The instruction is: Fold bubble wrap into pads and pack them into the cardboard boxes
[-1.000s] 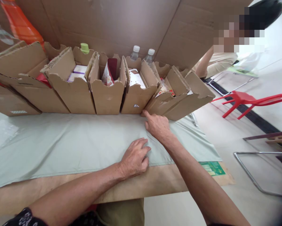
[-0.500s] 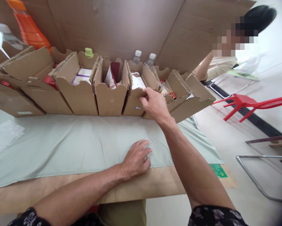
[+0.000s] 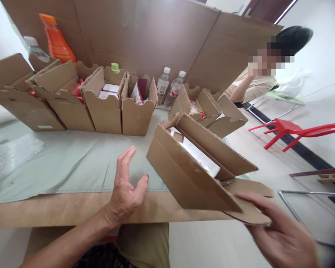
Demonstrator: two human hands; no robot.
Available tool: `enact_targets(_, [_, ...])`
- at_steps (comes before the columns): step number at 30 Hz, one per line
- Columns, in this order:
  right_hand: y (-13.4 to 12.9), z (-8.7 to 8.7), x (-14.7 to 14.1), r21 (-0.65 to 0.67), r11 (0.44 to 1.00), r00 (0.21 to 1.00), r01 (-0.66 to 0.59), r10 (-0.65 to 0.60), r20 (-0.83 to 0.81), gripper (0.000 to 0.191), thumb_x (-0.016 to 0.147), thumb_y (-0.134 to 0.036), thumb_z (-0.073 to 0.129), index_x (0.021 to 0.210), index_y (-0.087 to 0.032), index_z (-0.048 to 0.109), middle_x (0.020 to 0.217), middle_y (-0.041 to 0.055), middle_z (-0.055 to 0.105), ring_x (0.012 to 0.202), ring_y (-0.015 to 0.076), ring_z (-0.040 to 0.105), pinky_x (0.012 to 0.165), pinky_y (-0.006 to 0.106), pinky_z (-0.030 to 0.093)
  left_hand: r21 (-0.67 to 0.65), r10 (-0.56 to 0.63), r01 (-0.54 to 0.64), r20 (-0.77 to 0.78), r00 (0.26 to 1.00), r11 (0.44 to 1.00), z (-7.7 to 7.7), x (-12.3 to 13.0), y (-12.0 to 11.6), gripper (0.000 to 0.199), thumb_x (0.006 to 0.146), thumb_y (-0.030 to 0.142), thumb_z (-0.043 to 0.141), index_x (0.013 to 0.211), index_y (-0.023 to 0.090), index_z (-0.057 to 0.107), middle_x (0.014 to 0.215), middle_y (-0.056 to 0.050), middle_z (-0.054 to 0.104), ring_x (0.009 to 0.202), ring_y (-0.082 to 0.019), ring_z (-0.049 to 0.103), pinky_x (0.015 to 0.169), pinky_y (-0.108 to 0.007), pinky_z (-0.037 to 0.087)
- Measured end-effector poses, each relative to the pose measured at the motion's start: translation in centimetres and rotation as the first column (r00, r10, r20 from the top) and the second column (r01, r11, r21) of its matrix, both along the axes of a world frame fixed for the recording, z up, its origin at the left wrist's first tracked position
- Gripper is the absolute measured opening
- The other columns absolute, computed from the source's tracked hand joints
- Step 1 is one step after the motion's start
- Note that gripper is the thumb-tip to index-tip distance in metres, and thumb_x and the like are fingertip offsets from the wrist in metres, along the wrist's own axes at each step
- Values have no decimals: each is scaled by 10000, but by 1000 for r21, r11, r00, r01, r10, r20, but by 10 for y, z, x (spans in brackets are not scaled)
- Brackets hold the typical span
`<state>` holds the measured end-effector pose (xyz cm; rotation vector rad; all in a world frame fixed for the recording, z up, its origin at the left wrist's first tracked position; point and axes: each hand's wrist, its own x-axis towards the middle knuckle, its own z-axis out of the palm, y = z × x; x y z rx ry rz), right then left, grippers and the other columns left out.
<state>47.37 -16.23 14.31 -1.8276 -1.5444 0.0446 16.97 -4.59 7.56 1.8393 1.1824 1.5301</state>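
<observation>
My right hand (image 3: 281, 223) grips the front flap of a cardboard box (image 3: 189, 175) that is pulled out of the row and slanted toward me, its near end at the table edge. Inside the box stands a white packet or small carton (image 3: 198, 152); its kind I cannot tell. My left hand (image 3: 128, 182) hovers over the table's front, left of the box and apart from it, with thumb and fingers spread and nothing in them.
More cardboard boxes (image 3: 133, 121) with packets stand in a row at the back. Behind them are an orange bottle (image 3: 58, 44), two water bottles (image 3: 163, 85) and a tall cardboard panel (image 3: 145, 41). Bubble wrap (image 3: 16, 152) lies left. A person (image 3: 248, 85) sits beyond, near a red chair (image 3: 287, 130).
My right hand has drawn the box out of the row, toward me and to the right, uncovering the water bottles. My left hand has lifted, moved left and spread its fingers.
</observation>
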Motion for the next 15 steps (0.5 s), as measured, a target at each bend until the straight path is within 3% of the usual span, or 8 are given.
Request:
enact_targets(2, [-32, -14, 22, 88, 982, 963, 165, -141, -230, 634, 824, -515, 720, 1427, -578, 534, 1263, 74, 746, 1165, 398, 712, 954, 610, 581, -85, -47, 48, 20, 999, 995, -5, -6, 0, 764, 911, 218, 623, 1610, 276, 320, 1626, -135, 412, 1511, -334, 421, 1248, -594, 367])
enact_targets(4, [-51, -26, 35, 22, 978, 915, 207, -186, -358, 859, 779, -562, 750, 1551, -590, 372, 1428, 99, 666, 1274, 404, 661, 967, 597, 585, -160, -148, 157, 64, 987, 975, -7, -4, 0, 826, 900, 254, 643, 1637, 286, 270, 1682, -128, 362, 1558, -348, 361, 1270, -609, 328])
enact_targets(5, [-55, -31, 38, -56, 982, 916, 178, -186, -357, 884, 764, -590, 755, 1564, -558, 380, 1482, 106, 629, 1304, 411, 643, 977, 594, 591, -200, -210, 223, 86, 974, 954, -7, 0, -1, 847, 895, 268, 649, 1644, 291, 255, 1694, -124, 353, 1568, -350, 348, 1274, -608, 324])
enact_targets(7, [-54, -40, 34, -216, 973, 945, 85, -147, -293, 819, 756, -648, 746, 1513, -428, 524, 1488, 130, 626, 1294, 442, 648, 998, 618, 598, -278, -311, 334, 126, 942, 901, -6, 10, -3, 858, 882, 281, 656, 1644, 292, 262, 1686, -121, 380, 1559, -350, 371, 1268, -598, 347])
enact_targets(9, [-41, -48, 22, -285, 958, 969, 13, -82, -235, 731, 788, -679, 713, 1399, -285, 642, 1377, 166, 699, 1225, 440, 690, 998, 613, 604, -313, -340, 373, 157, 927, 873, -7, 17, -6, 828, 869, 275, 650, 1625, 285, 312, 1655, -119, 433, 1527, -349, 424, 1254, -588, 380])
enact_targets(12, [-10, -53, -8, -242, 969, 985, -49, 6, -173, 610, 875, -636, 663, 1289, -188, 690, 1253, 189, 749, 1169, 397, 718, 1010, 548, 601, -315, -242, 294, 195, 951, 902, -10, 13, -9, 777, 874, 278, 651, 1598, 288, 369, 1620, -107, 478, 1493, -344, 467, 1244, -577, 399])
enact_targets(15, [24, -50, -41, -192, 969, 982, -155, 130, -139, 496, 920, -550, 652, 1257, -187, 691, 1207, 168, 764, 1114, 361, 735, 922, 482, 628, -321, -72, 146, 230, 970, 936, -15, -14, -8, 729, 902, 290, 672, 1578, 288, 397, 1598, -105, 493, 1481, -328, 480, 1261, -551, 382])
